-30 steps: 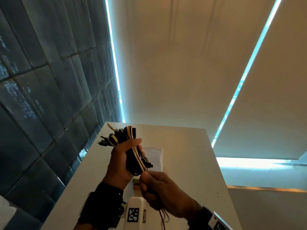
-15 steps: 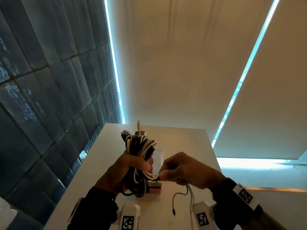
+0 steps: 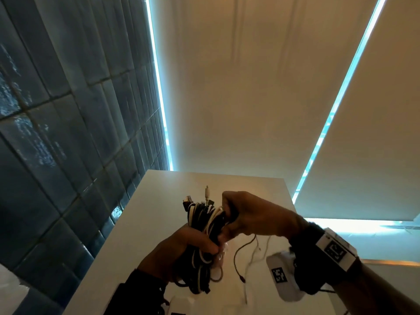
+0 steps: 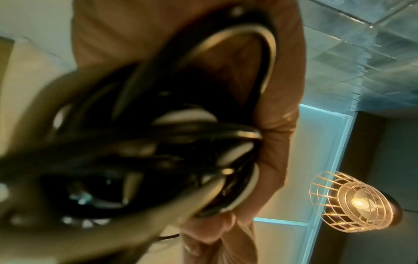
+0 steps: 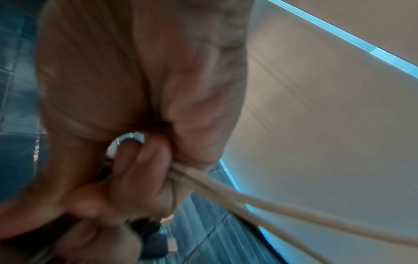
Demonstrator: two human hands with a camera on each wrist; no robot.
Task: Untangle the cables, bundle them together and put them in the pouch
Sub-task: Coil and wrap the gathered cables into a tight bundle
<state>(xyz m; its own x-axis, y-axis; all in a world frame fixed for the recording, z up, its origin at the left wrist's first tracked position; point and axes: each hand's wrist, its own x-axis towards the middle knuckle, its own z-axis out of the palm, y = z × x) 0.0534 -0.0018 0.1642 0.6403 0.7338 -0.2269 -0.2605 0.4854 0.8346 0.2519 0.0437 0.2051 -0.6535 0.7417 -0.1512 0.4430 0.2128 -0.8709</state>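
Note:
A thick bundle of black and white cables (image 3: 201, 226) stands upright above the white table (image 3: 154, 214), plugs poking out at its top. My left hand (image 3: 193, 243) grips the bundle around its middle; the coils (image 4: 192, 142) fill the left wrist view, blurred. My right hand (image 3: 236, 214) is curled against the bundle's upper right side and pinches a thin white cable (image 5: 248, 200). Loose thin ends (image 3: 241, 258), one dark and one white, trail down from it to the table. The pouch is hidden behind the hands.
A dark tiled wall (image 3: 68, 133) runs along the table's left edge. Beige roller blinds (image 3: 250, 87) hang behind the far edge. A wire-caged lamp (image 4: 353, 201) shows in the left wrist view. The table's right edge (image 3: 288, 196) lies just beyond my right hand.
My right hand has risen from below the bundle to its upper right side, carrying the thin cable up around it. The left hand keeps its grip and has lowered slightly.

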